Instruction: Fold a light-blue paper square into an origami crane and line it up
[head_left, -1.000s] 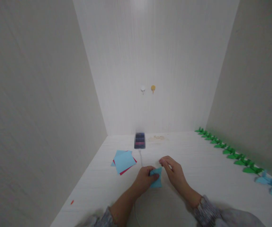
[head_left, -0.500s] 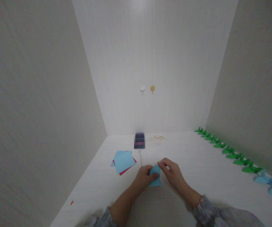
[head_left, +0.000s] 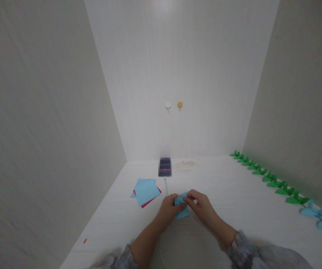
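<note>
Between my hands, just above the table, is a small piece of folded light-blue paper (head_left: 182, 214). My left hand (head_left: 169, 207) grips its left side, with the thumb lying across the front. At the upper right edge of the paper, my right hand (head_left: 198, 201) pinches with thumb and forefinger, the other fingers curled in. Left of my hands lies a loose stack of square sheets, a light-blue sheet (head_left: 147, 191) over a red sheet (head_left: 146, 204). Parts of the folded paper are hidden behind my fingers.
A phone (head_left: 165, 167) stands near the back wall, with a white cable (head_left: 166, 185) running from it towards me. Along the right wall stretches a row of folded green paper figures (head_left: 271, 182), then blue ones (head_left: 315, 212). An orange scrap (head_left: 85, 241) lies at the left edge.
The folded paper has tilted and shifted slightly left and up. My right thumb and forefinger have moved left and down onto its upper edge.
</note>
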The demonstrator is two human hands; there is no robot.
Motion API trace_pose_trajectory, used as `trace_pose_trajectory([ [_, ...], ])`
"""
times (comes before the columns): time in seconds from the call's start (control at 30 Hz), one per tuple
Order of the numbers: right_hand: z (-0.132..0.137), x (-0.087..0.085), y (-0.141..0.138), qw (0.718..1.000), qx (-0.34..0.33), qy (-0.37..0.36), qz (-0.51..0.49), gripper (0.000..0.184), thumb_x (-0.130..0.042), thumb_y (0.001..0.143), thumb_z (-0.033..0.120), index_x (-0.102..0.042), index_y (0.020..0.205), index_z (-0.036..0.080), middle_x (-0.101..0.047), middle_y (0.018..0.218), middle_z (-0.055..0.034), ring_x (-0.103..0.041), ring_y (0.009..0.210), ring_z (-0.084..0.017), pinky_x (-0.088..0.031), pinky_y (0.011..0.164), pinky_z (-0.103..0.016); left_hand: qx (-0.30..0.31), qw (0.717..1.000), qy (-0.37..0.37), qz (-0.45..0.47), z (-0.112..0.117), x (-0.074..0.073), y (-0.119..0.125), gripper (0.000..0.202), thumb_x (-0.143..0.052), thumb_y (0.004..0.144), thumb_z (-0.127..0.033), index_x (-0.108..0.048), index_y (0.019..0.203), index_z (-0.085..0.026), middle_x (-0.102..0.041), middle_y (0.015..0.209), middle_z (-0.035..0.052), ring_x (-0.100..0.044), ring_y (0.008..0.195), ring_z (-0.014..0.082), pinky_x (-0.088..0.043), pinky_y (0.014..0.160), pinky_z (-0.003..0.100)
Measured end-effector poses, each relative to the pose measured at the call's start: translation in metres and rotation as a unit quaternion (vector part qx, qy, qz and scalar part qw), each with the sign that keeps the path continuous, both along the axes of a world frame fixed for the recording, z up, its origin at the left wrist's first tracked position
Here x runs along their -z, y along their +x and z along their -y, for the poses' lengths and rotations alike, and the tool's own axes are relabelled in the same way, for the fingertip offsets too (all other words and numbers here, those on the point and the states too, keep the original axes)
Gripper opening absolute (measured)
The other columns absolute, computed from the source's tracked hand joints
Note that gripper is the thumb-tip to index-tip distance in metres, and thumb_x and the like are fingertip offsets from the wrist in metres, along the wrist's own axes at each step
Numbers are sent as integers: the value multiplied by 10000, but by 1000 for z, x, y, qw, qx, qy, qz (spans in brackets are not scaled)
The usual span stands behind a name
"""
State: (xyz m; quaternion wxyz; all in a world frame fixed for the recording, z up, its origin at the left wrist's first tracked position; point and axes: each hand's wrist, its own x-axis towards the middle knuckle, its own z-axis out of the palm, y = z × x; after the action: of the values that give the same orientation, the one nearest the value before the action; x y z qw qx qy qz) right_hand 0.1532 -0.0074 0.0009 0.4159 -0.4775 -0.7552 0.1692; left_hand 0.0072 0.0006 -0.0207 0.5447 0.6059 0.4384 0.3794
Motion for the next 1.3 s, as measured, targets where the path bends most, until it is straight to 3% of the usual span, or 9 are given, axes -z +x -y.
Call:
trace_pose_trajectory([
  [0.2,-1,4,0,999,34,-8,14,304,-370,768,332,-507,555,163,-512,523,0,-467,525,-115,-359,504,-216,20,997,-7,72,1,-2,2,327,-633,525,-337,-482,723,-124,-478,598,-29,-423,536,82,-351,518,213],
  [0.33,1,0,0,1000,30,5,2,342,-312,797,312,-491,545,166,-492,518,-3,-450,511,-111,-353,492,-216,20,998,-13,63,2,-4,3,327,-636,521,-324,-497,738,-123,-498,611,-21,-444,555,93,-360,531,224],
  [0.5,3,-5,-1,999,-10,9,-34,191,-395,753,256,-542,670,168,-514,592,-10,-463,561,-118,-375,521,-220,19,999,-10,34,5,-7,1,299,-620,535,-316,-515,735,-121,-486,592,-22,-431,530,87,-348,508,216],
  [0.63,2,-5,-2,997,-43,-44,-55,85,-519,655,217,-568,705,167,-508,564,11,-455,525,-107,-371,489,-208,52,998,3,30,6,-7,-1,258,-606,556,-270,-529,747,-116,-455,560,-37,-389,489,61,-314,477,194],
  [0.83,-2,0,2,969,-110,-169,-145,67,-538,609,167,-577,662,151,-508,486,38,-436,419,-71,-344,404,-171,111,992,-31,46,9,-10,-2,291,-643,517,-238,-551,763,-114,-470,554,-38,-406,498,65,-321,501,202],
  [0.97,-4,2,5,941,-142,-232,-200,80,-522,613,179,-571,667,146,-497,458,50,-441,371,-64,-361,381,-171,133,984,-61,102,13,-18,-2,337,-672,489,-218,-557,789,-115,-566,676,18,-492,600,113,-363,589,243],
  [1.07,-3,0,6,926,-161,-242,-239,85,-513,623,199,-562,667,145,-507,479,47,-471,378,-72,-394,392,-185,139,973,-86,160,16,-25,-1,306,-624,566,-280,-560,805,-99,-590,719,63,-527,647,146,-383,642,283],
  [1.17,-2,-2,6,918,-169,-238,-267,88,-518,627,218,-553,655,143,-508,498,44,-484,386,-76,-409,401,-194,130,962,-109,213,19,-29,2,388,-438,699,-418,-568,810,-70,-592,730,107,-544,657,171,-395,665,328],
  [1.3,-2,-1,5,911,-168,-244,-285,101,-538,623,232,-547,648,135,-507,482,44,-479,373,-75,-403,390,-193,132,961,-101,223,18,-29,2,354,-428,718,-381,-574,816,-74,-601,727,102,-549,658,169,-396,673,325],
])
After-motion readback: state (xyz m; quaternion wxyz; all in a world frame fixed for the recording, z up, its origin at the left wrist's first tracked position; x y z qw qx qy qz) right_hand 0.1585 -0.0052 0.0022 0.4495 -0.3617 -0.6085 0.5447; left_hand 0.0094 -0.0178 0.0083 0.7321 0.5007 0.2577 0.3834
